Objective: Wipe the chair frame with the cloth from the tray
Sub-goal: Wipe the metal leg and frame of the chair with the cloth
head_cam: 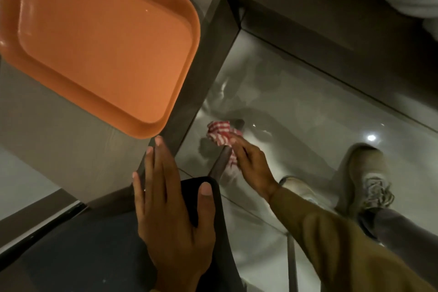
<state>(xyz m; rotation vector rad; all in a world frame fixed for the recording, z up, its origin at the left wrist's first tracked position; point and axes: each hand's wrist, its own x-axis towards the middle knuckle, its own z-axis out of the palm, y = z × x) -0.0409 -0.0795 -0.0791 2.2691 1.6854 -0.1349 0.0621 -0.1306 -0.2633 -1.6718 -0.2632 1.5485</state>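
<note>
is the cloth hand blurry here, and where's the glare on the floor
Head view: the right hand and red-striped cloth are smeared by motion blur, while the left hand on the dark chair seat is sharper; bright glare spots sit on the glossy floor; the orange tray bows from wide-angle distortion; lighting is dim overall.

We wore an olive-brown long sleeve (331,239) on the right arm, its cuff ending at the wrist just behind our bare right hand (251,161). Our left hand (173,211) was bare too, with short, pale nails and only a sliver of the same fabric showing at its wrist. Below, we had on grey trousers (403,227) and pale beige lace-up sneakers (365,173) with light laces.
</note>
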